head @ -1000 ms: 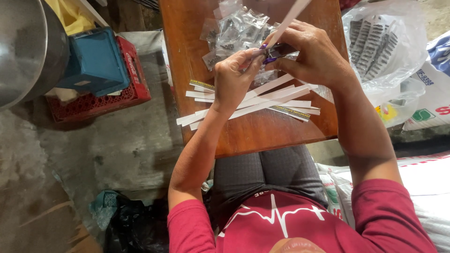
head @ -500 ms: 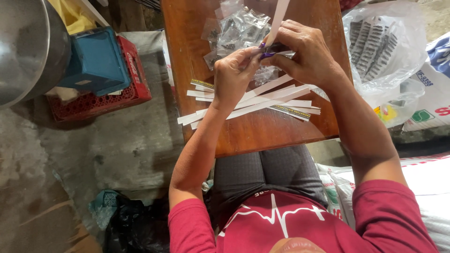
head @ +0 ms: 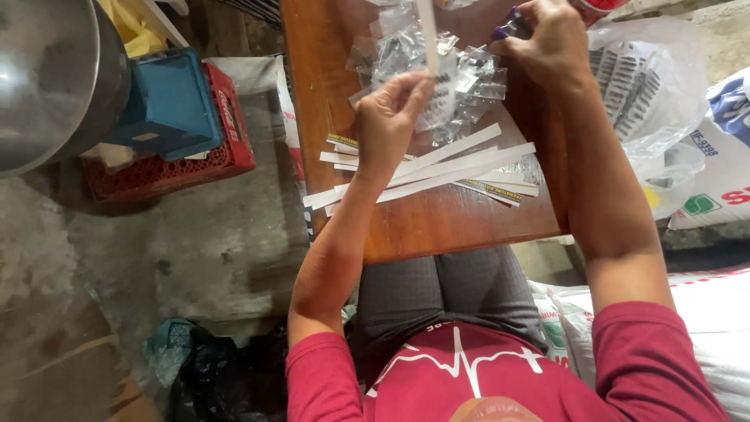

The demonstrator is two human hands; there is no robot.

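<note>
- A large metal bowl (head: 47, 78) is seen at the far left, on the floor side.
- Just right of it, a blue box (head: 168, 101) rests on a red crate (head: 176, 160).
- A wooden worktop (head: 437, 223) stands in the middle, in front of the person's lap.
- White strips (head: 437, 172) lie fanned across the worktop, near its front edge, some overlapping.
- The left hand (head: 388, 121) is raised above the strips; its grip is pinched together on the lower end of one upright white strip (head: 426, 35), which rises out of view at the top.
- Behind that hand, a heap of small clear packets (head: 461, 78) lies on the worktop.
- The right hand (head: 551, 39) is held over the far right part of the worktop, its grip closed on a small purple object (head: 504, 31); what the object is cannot be told.
- A clear bag (head: 648, 86) of dark packed pieces lies just off the worktop's right edge.
- White printed sacks (head: 719, 156) are seen at the far right.
</note>
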